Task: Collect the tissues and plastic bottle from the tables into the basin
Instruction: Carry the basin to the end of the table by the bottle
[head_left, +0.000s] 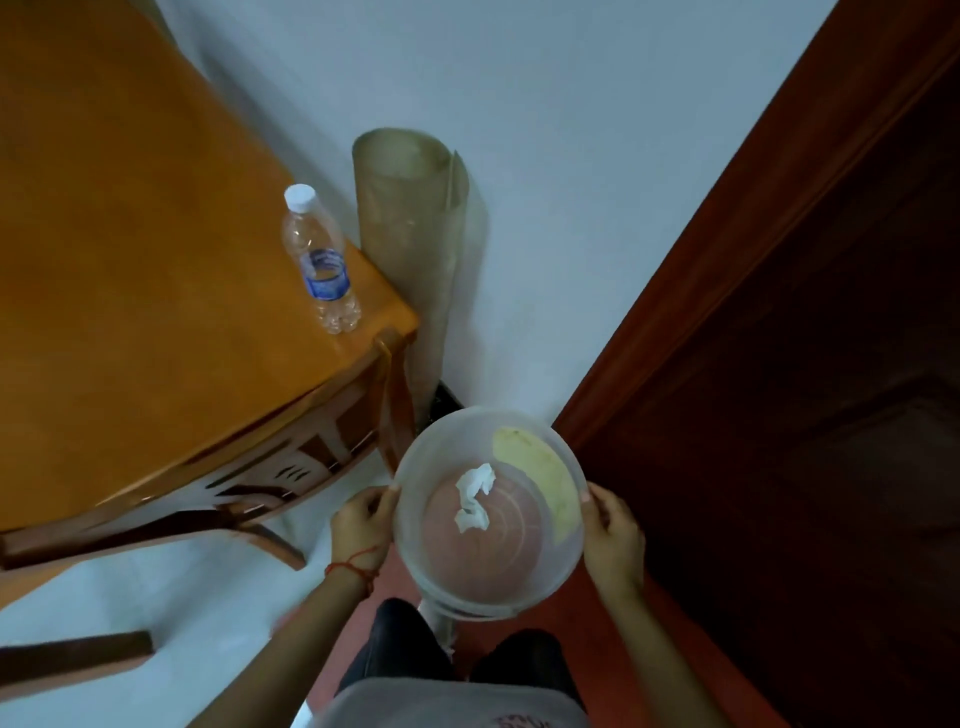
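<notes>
I hold a clear round plastic basin (415, 551) in front of me, low in the view. My left hand (361, 527) grips its left rim and my right hand (613, 535) grips its right rim. A crumpled white tissue (474, 496) lies on the basin's bottom. An empty clear plastic bottle (321, 259) with a white cap and a blue label stands upright near the right corner of the orange wooden table (130, 270), up and to the left of the basin.
A rolled translucent sheet (415, 234) leans on the white wall just right of the table corner. A dark brown wooden door (779, 389) fills the right side. Wooden chair parts (270, 540) sit under the table edge. My legs show below.
</notes>
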